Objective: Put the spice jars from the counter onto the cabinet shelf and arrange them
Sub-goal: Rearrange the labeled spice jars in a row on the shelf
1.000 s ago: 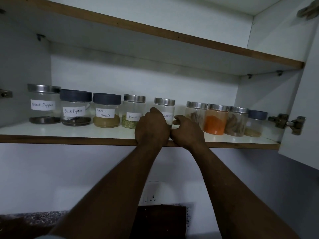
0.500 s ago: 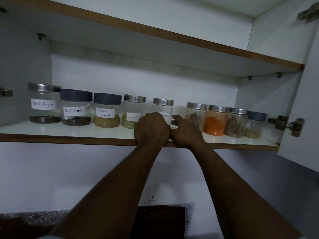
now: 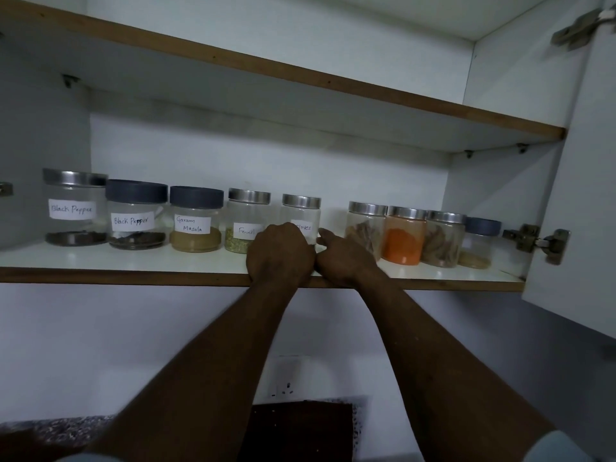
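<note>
White cabinet shelf [image 3: 133, 261], clear steel-lidded Cloves jar [image 3: 301, 211], both hands [image 3: 313, 255] touching

Nine jars stand in a row on the shelf [image 3: 133, 260]; the Cloves jar [image 3: 301, 215] sits fifth from left, behind both hands.

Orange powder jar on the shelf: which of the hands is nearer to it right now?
Right. The right hand sits just left of the orange powder jar, with one brown-spice jar between them. The left hand is farther left, in front of the Cloves jar.
</note>
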Demonstrator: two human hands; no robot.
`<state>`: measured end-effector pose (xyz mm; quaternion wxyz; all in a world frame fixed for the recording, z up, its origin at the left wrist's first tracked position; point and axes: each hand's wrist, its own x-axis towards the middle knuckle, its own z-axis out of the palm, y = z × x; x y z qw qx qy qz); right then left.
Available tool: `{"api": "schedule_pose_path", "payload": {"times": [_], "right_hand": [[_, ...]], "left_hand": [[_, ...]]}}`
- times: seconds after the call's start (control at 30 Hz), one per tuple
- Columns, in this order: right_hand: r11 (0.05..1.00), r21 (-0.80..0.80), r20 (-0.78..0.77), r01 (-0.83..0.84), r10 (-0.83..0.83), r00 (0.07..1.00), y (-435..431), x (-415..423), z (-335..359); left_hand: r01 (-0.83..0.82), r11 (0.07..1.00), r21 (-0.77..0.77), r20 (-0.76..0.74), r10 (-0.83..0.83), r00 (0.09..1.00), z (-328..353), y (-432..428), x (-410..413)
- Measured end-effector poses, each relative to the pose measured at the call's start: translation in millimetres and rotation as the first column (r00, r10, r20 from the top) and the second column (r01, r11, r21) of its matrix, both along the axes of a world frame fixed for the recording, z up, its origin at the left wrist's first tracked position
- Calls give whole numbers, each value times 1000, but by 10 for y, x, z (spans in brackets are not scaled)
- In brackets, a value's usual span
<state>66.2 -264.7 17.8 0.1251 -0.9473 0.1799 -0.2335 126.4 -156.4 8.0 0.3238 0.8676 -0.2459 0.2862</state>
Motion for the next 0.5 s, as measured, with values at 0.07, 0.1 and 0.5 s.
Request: {"api": "schedule_pose_path", "payload": {"times": [0.07, 0.1, 0.5], "right_hand": [[1000, 8, -18, -1, 1, 1000, 5, -3, 28], [1000, 5, -24, -2, 2, 1000, 11, -13, 34], [981, 112, 438, 156, -189, 879, -559, -753, -104]], "left_hand": [[2, 1000, 5, -5, -2, 1000, 21, 1, 3], [2, 1000, 1, -6, -2, 1000, 26, 6, -3], [199, 971, 132, 135, -216, 967, -93, 175, -227]]}}
